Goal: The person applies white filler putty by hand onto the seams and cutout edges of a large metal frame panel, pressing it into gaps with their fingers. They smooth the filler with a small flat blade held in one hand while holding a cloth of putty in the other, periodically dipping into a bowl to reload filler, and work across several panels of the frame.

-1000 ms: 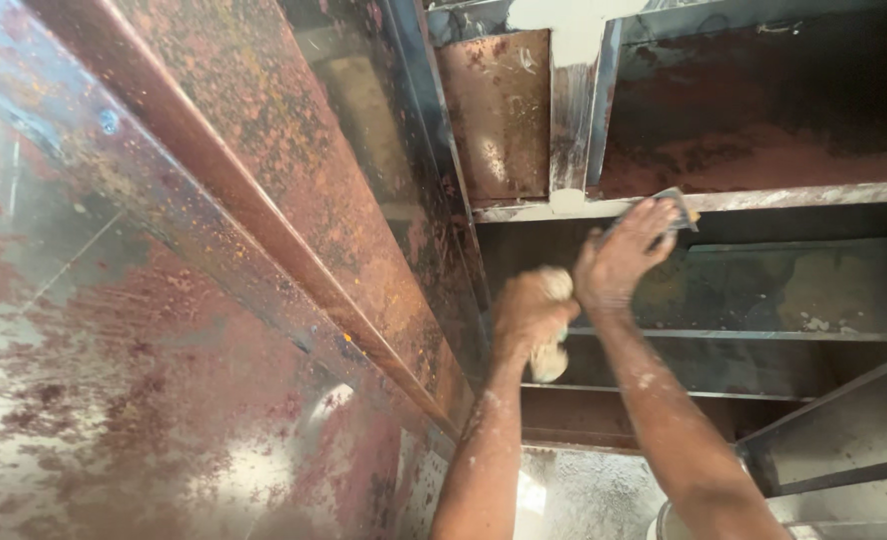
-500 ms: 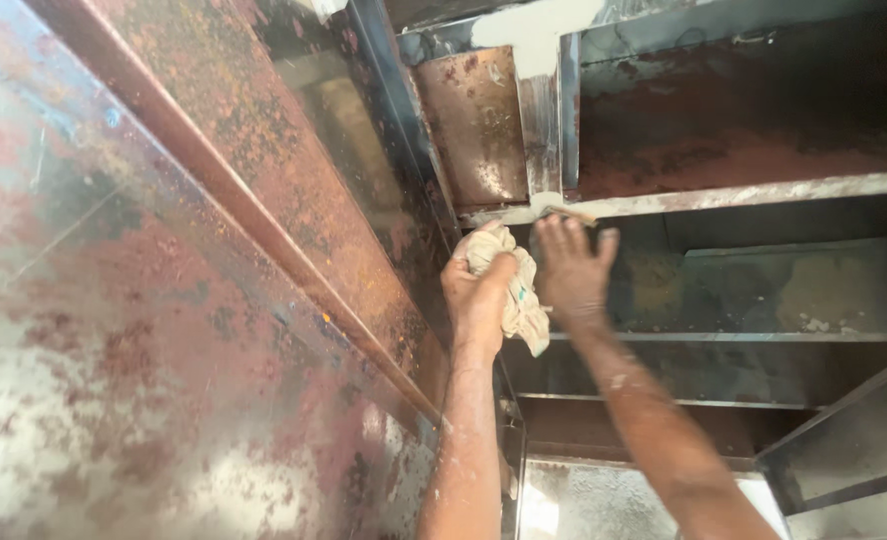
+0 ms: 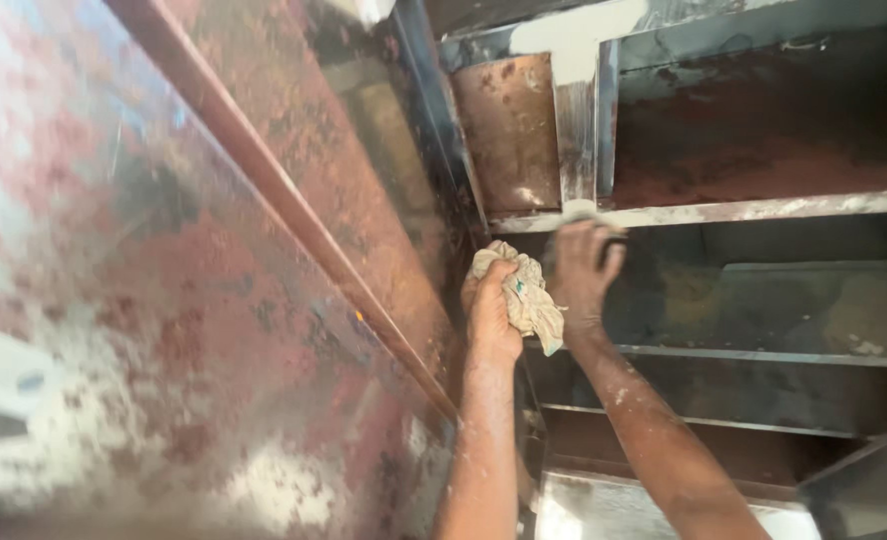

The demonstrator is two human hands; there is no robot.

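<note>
One crumpled rag (image 3: 524, 292) sits clamped in my left hand (image 3: 492, 310), against the rusty panel's (image 3: 264, 200) edge. My right hand (image 3: 579, 275), fingers curled on the shelf rail (image 3: 744, 211), has shifted leftward, closer to the rag.

Single head-worn cam, no second view, so no overlap. It looks forward along both forearms, which enter from bottom centre, at a rusty metal frame (image 3: 664, 213) with shelves. Close range: left hand (image 3: 491, 310) and right hand (image 3: 582, 270) sit near frame centre at arm's reach. A rust-stained sheet panel (image 3: 164, 300) fills the left half, very near the lens and raked obliquely.
</note>
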